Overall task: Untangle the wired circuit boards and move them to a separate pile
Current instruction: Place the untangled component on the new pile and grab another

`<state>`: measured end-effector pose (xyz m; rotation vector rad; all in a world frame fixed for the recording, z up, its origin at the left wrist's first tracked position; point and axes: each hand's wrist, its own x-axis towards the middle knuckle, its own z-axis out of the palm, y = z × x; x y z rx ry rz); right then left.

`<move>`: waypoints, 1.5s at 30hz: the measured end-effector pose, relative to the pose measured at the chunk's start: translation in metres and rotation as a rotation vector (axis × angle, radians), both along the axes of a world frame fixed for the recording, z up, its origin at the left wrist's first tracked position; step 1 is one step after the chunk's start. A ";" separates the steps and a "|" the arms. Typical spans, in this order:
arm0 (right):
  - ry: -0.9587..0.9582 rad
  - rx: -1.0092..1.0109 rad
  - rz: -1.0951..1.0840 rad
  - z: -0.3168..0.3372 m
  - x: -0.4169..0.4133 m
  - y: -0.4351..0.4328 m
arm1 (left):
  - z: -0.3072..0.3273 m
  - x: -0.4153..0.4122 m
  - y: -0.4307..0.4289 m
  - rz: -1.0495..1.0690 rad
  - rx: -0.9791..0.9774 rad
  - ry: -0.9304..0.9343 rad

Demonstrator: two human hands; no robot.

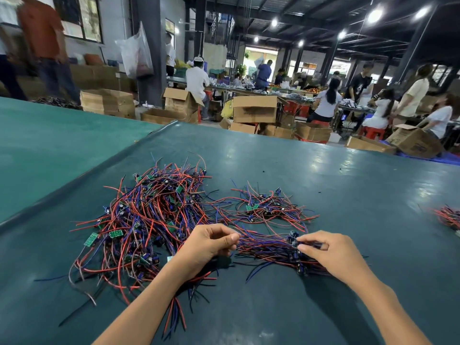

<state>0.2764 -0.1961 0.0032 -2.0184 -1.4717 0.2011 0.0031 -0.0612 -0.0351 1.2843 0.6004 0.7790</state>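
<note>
A big tangled heap of small green circuit boards with red, blue and black wires [146, 220] lies on the dark green table [348, 195], left of centre. A smaller pile [268, 207] lies behind my hands. Between my hands stretches a bundle of wired boards [268, 247], lying low over the table. My left hand [211, 245] pinches the bundle's wires at its left end with thumb and fingers. My right hand [331, 252] grips the dark components at its right end.
Another small pile of wired boards [448, 217] lies at the table's right edge. A lighter green table [49, 140] adjoins on the left. Beyond the far edge stand cardboard boxes [254, 108] and several people at workbenches.
</note>
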 end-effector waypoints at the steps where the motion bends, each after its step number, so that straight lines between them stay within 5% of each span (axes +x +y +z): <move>1: 0.005 -0.004 -0.016 -0.003 0.000 0.000 | 0.001 0.001 0.000 0.001 0.000 0.010; 8: -0.272 -0.071 0.016 0.006 -0.012 0.004 | 0.023 -0.005 0.008 0.221 0.030 0.091; 11: -0.415 0.135 -0.048 0.009 -0.039 0.010 | 0.046 -0.018 0.029 0.480 0.392 0.316; 14: -0.378 0.399 0.118 0.001 -0.092 0.019 | 0.063 -0.029 0.057 0.718 0.685 0.602; 20: -0.335 0.358 0.406 -0.048 -0.169 0.036 | 0.044 -0.035 0.090 0.360 0.625 1.149; 31: -0.129 0.274 0.304 -0.058 -0.160 0.039 | 0.039 -0.041 0.096 0.398 0.662 0.973; 35: -0.120 0.272 0.311 -0.058 -0.161 0.039 | 0.032 -0.044 0.110 0.536 0.748 1.148; 39: -0.115 0.282 0.298 -0.058 -0.161 0.040 | 0.030 -0.049 0.122 0.462 0.751 1.359; 45: -0.112 0.300 0.302 -0.058 -0.161 0.039 | 0.032 -0.045 0.124 0.501 0.643 1.248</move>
